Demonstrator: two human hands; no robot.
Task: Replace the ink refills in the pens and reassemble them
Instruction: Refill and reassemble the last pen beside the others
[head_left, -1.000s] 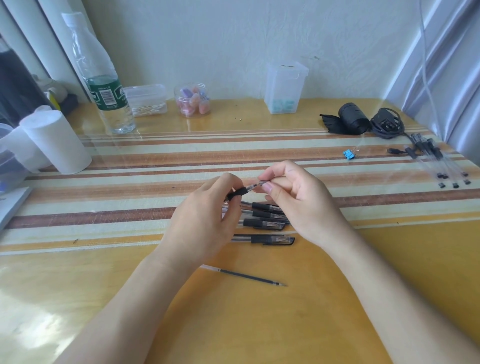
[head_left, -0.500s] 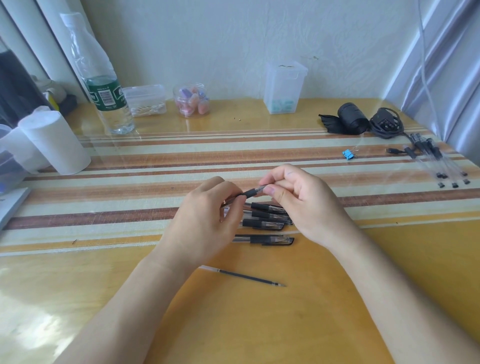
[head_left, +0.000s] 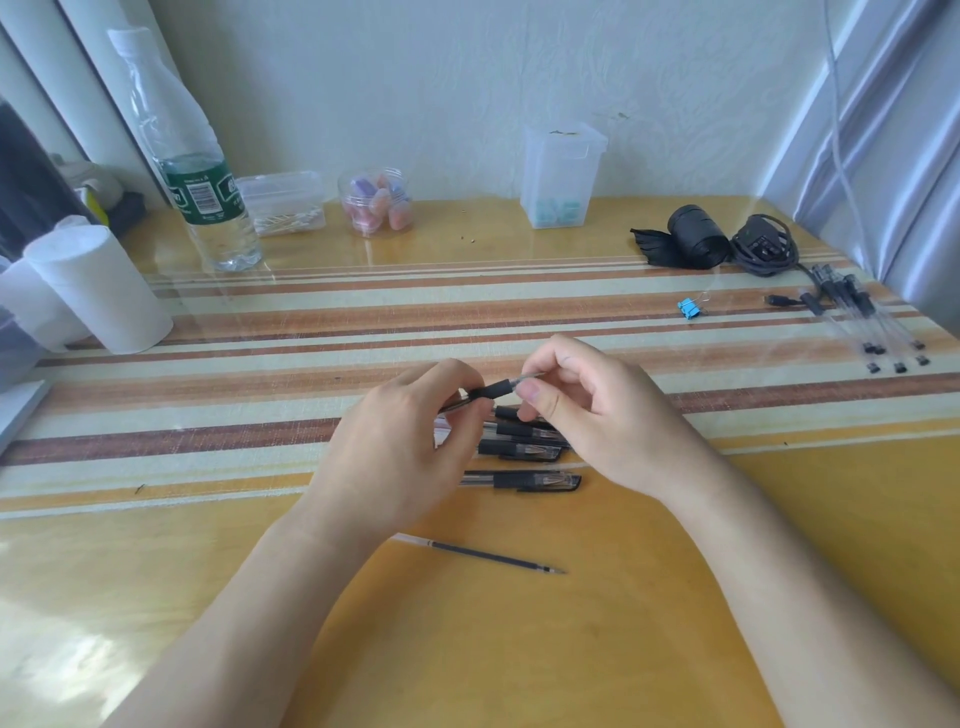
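Observation:
Both hands hold one pen (head_left: 493, 391) with a black grip above the table's middle. My left hand (head_left: 400, 447) grips its clear barrel end. My right hand (head_left: 587, 410) pinches the tip end between thumb and fingers. Under the hands lie several capped black pens (head_left: 524, 449), one of them (head_left: 524, 480) nearest me. A loose dark ink refill (head_left: 488, 557) lies on the yellow table in front of the hands.
Several clear pens (head_left: 872, 332) lie at the far right beside a blue binder clip (head_left: 691, 309), a black roll (head_left: 696, 236) and a coiled cable (head_left: 766, 252). A water bottle (head_left: 200, 176), white paper roll (head_left: 101, 291) and small plastic containers (head_left: 563, 176) stand along the back.
The hands have shifted slightly lower and the pen's black grip has come further out from behind my left hand; my right fingers have slid along the tip end.

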